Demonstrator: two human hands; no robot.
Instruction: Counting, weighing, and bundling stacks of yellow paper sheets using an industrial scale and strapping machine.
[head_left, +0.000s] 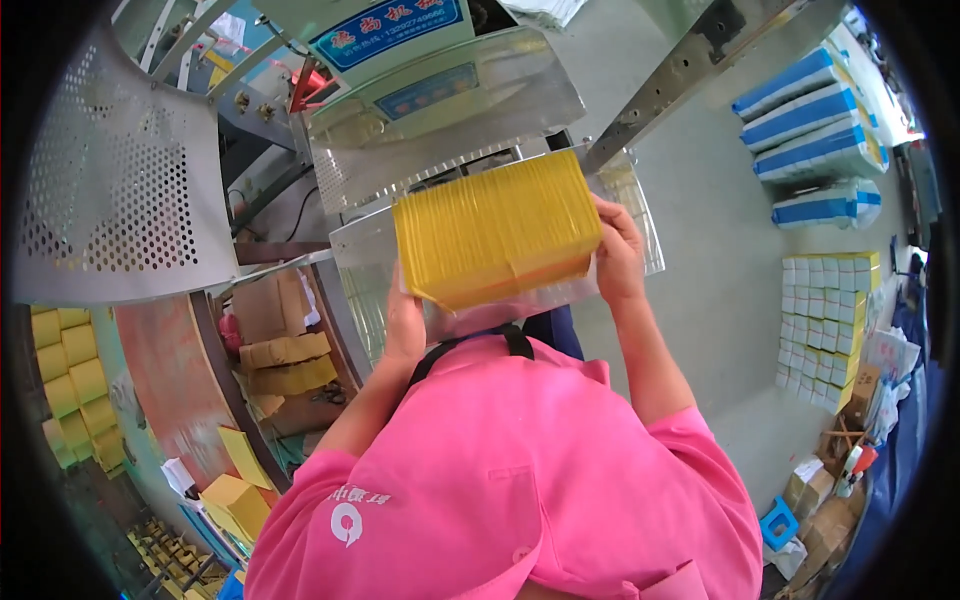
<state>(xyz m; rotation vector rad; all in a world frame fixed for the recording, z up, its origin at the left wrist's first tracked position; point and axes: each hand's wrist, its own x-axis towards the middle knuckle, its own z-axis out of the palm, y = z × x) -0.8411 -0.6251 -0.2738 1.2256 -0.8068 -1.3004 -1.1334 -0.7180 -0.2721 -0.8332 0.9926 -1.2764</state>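
A thick stack of yellow paper sheets (495, 220) is held between my two hands in front of my chest. The sheets stand on edge, packed side by side, and a loose flap shows along the near side. My left hand (405, 318) presses on the stack's left end, its fingers mostly hidden behind the paper. At the opposite end my right hand (620, 250) grips the stack, with fingers bent along the edge. Beneath the paper lies a metal machine table (365, 240); whether the stack rests on it I cannot tell.
Beyond the stack is a machine with a clear cover (450, 110), crossed on the right by a slanted metal beam (680, 75). A perforated panel (120, 190) and a reddish bench (170, 370) stand left. Wrapped bundles (810, 130) and yellow-and-white stacks (820, 320) sit right.
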